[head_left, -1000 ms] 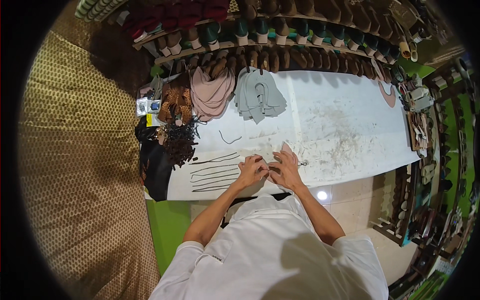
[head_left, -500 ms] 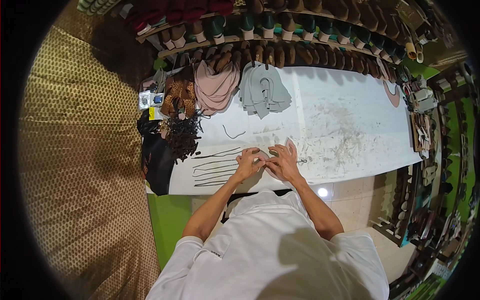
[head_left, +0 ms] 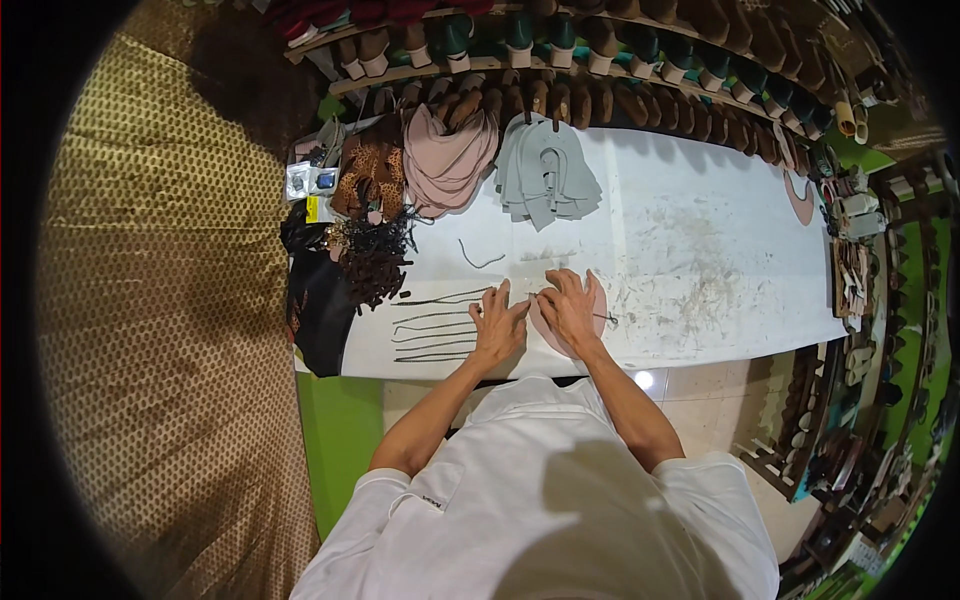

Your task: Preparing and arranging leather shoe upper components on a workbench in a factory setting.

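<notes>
A flat pink leather-like piece (head_left: 600, 306) lies on the white table near its front edge, mostly covered by my right hand (head_left: 570, 314). That hand arches over it, with thumb and forefinger drawn together at the piece's left edge. My left hand (head_left: 498, 328) is just to the left, its fingers apart and nothing visible in them. Several thin dark cords (head_left: 434, 330) lie in rows beside my left hand. Farther off, a single curved cord (head_left: 478, 259) rests alone. A small dark metal tool or fitting (head_left: 612, 319) sticks out at the right of the pink piece.
Grey cut pieces (head_left: 548, 175) are stacked at the back, beside draped pink material (head_left: 450, 165) and leopard-print pieces (head_left: 368, 175). A pile of dark small strips (head_left: 375, 265) sits at the left. Racks of shoes (head_left: 560, 60) line the back; a patterned gold curtain (head_left: 180, 300) hangs left.
My hands have come apart: the left has drawn slightly away from the right and its fingers have spread. The right stays on the pink piece. The whole view has shifted slightly.
</notes>
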Demonstrator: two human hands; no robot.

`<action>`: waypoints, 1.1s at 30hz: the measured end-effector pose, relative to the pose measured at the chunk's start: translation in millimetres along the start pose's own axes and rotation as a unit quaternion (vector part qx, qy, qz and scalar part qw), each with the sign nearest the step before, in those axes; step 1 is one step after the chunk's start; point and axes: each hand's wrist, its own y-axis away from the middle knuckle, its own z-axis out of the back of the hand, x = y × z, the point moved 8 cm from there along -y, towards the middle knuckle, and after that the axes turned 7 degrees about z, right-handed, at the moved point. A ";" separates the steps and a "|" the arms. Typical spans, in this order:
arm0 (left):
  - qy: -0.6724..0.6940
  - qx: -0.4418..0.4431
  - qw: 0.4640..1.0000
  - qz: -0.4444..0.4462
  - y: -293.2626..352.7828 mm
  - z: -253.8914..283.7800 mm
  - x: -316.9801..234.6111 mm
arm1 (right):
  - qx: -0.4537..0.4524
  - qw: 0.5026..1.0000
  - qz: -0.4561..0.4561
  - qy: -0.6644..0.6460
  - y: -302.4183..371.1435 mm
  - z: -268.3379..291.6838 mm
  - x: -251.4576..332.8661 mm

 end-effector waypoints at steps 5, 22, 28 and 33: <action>0.018 -0.003 1.000 -0.013 -0.9 4.7 -1.2 | 0.003 1.000 0.009 -0.002 -5.0 -8.1 0.3; -0.002 -0.010 1.000 -0.028 -9.4 7.2 -0.3 | 0.043 0.997 0.017 0.066 -12.7 -18.0 3.2; -0.027 -0.009 0.999 -0.036 -10.6 11.9 -5.9 | 0.046 0.997 0.004 0.068 -13.4 -18.3 3.4; -0.069 0.014 0.997 -0.040 -11.3 12.0 -11.6 | 0.058 0.994 0.003 0.089 -12.1 -18.9 4.4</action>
